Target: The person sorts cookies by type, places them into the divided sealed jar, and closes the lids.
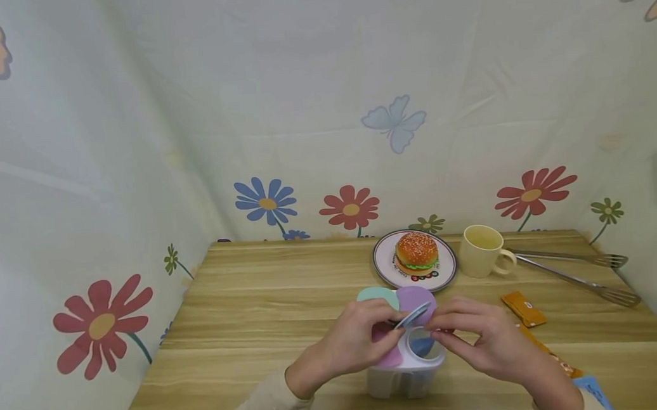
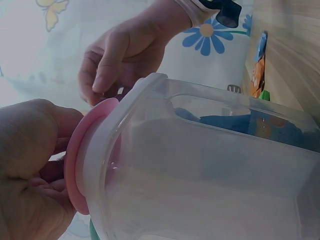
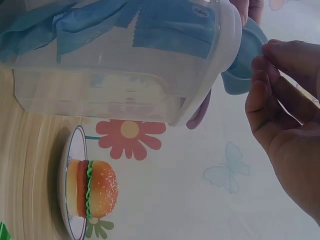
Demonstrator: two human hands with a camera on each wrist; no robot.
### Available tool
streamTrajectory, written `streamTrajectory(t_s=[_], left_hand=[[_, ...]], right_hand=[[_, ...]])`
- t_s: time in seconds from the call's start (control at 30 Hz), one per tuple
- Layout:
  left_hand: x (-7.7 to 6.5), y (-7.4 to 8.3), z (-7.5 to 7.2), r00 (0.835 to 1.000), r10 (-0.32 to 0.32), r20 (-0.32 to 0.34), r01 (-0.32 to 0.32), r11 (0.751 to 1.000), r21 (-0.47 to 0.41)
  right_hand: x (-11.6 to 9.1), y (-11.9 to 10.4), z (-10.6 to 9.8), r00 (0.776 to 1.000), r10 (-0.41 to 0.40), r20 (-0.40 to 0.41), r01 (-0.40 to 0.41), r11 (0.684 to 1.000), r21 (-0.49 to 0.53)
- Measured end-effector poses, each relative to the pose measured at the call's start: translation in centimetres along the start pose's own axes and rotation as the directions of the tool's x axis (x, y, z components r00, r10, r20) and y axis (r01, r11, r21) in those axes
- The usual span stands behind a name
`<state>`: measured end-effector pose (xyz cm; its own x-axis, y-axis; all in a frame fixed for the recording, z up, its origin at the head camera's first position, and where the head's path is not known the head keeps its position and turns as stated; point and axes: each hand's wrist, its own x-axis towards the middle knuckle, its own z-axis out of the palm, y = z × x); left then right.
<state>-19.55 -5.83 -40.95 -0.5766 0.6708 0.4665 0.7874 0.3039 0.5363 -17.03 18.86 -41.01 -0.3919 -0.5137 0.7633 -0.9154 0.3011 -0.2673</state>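
A clear plastic container [image 2: 210, 170] with a white top stands near the table's front, its round lids teal [image 1: 377, 297], purple [image 1: 415, 300] and pink [image 1: 393, 356]. My left hand [image 1: 357, 336] holds the raised, tilted blue lid [image 1: 413, 315] between thumb and fingers. Below that lid shows a round opening [image 1: 440, 349], with blue sachets [image 3: 172, 30] inside the container. My right hand [image 1: 483, 337] is at the opening's right side, its bent fingertips close together beside the lid's edge; I cannot tell whether they pinch anything.
Behind the container, a plate [image 1: 387, 267] bears a toy hamburger [image 1: 416, 253], next to a yellow mug [image 1: 477, 255]. Two metal whisk-like utensils [image 1: 574, 277] lie at the right. Orange sachets [image 1: 523, 309] and a blue sachet [image 1: 592, 390] lie right of the container, near my right arm.
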Motion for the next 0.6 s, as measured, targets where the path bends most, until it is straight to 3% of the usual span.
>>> streamTrajectory(t_s=[0.2,0.5,0.6], left_hand=[[-0.01,-0.02,0.03,1.0,0.005,-0.003,-0.005,1.0,0.001],[-0.01,-0.1,0.16,0.999,0.031,-0.021,-0.031,0.999,0.018],[-0.02,-0.16,0.16,0.999,0.029,-0.018,-0.029,0.999,0.018]], right_hand=[[-0.13,-0.06,0.02,1.0,0.018,0.02,-0.018,1.0,0.001],[-0.21,0.18,0.31,0.985,-0.087,0.15,0.086,0.996,0.017],[-0.27,0.16,0.3,0.978,-0.063,0.199,0.06,0.998,0.02]])
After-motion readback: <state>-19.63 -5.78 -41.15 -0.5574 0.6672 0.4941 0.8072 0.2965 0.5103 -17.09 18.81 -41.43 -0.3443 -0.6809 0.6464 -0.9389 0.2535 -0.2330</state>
